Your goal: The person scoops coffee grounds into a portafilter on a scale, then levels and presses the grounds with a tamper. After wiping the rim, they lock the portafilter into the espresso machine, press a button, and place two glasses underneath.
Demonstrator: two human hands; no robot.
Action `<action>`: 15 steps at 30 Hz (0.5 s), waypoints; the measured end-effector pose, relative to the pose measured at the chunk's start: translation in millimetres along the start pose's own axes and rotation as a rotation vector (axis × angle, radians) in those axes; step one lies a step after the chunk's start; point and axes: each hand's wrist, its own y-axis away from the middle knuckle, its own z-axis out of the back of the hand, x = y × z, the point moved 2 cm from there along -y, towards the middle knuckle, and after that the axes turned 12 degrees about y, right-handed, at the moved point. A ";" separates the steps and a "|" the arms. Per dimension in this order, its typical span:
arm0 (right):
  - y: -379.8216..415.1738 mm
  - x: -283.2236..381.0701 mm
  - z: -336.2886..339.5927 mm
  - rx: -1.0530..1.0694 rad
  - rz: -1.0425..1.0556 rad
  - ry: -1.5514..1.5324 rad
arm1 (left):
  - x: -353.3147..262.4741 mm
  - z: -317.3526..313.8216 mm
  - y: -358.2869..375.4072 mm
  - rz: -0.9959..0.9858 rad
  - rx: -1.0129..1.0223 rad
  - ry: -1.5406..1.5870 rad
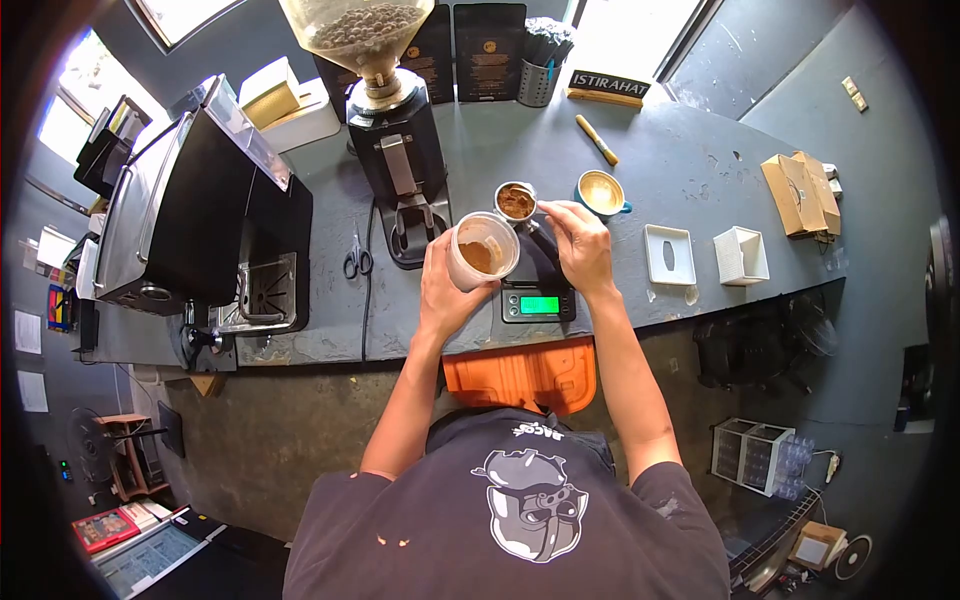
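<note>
The left hand [445, 290] is closed around a tilted clear plastic cup [482, 250] with brown coffee powder inside. The right hand [578, 245] pinches a small metal portafilter basket [516, 202] full of brown grounds, above the scale [538, 300].

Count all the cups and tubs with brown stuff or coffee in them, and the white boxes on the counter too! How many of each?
Plastic tub of ground coffee, in the left hand: 1
Metal portafilter basket of grounds, by the right hand: 1
Blue cup of coffee: 1
White boxes, one flat, one open: 2
Total: 5
</note>
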 end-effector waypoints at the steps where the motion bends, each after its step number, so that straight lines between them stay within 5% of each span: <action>1: 0.3 -2.2 -1.6 0.044 -0.011 0.028 | 0.5 0.1 0.5 -0.006 0.000 -0.005; 10: -1.3 -0.1 -0.5 0.129 -0.023 0.037 | 1.6 3.2 0.1 -0.031 -0.015 -0.015; 15: -8.6 25.5 28.3 -0.015 -0.060 -0.083 | 4.3 3.6 -1.6 -0.030 -0.035 0.007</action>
